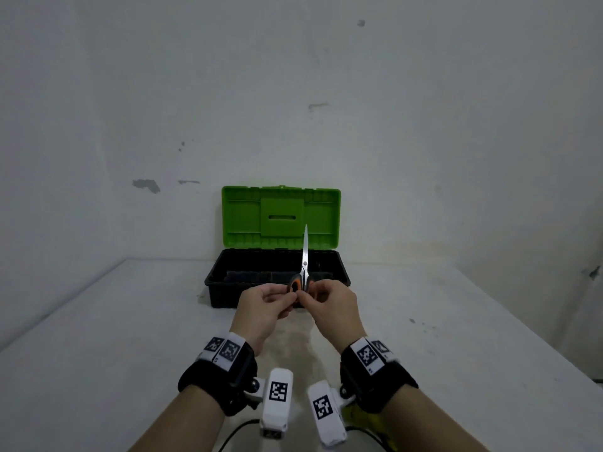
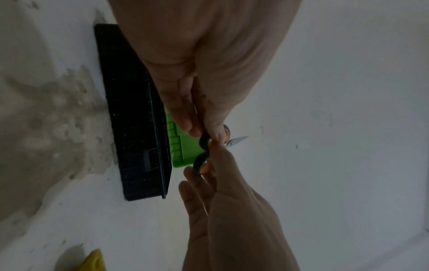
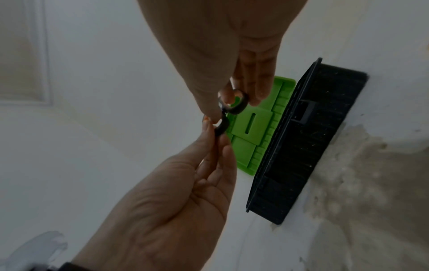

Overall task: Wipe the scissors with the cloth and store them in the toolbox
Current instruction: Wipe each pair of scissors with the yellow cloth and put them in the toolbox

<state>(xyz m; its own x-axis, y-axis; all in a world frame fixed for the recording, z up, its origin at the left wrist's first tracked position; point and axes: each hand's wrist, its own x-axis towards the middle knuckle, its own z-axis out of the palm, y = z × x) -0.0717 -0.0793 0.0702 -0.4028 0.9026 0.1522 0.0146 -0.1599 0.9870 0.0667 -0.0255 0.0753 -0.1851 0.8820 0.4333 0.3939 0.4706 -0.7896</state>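
The scissors (image 1: 305,252) have steel blades and orange-and-black handles. They are held upright in front of the toolbox (image 1: 222,296), blades closed and pointing up and away. My left hand (image 1: 291,296) pinches the left handle loop and my right hand (image 1: 306,296) pinches the right loop. In the left wrist view my left hand (image 2: 209,134) grips a loop of the scissors (image 2: 235,142). In the right wrist view my right hand (image 3: 223,108) has fingers on a loop of the scissors (image 3: 236,108). The toolbox has a black base and its green lid (image 1: 248,220) stands open. A yellow cloth (image 2: 95,260) lies near me.
The toolbox stands at the back of a white table (image 1: 98,337), against a scuffed white wall (image 1: 293,93). A bit of the yellow cloth (image 1: 370,419) shows under my right wrist. The table's right edge (image 1: 522,327) runs diagonally.
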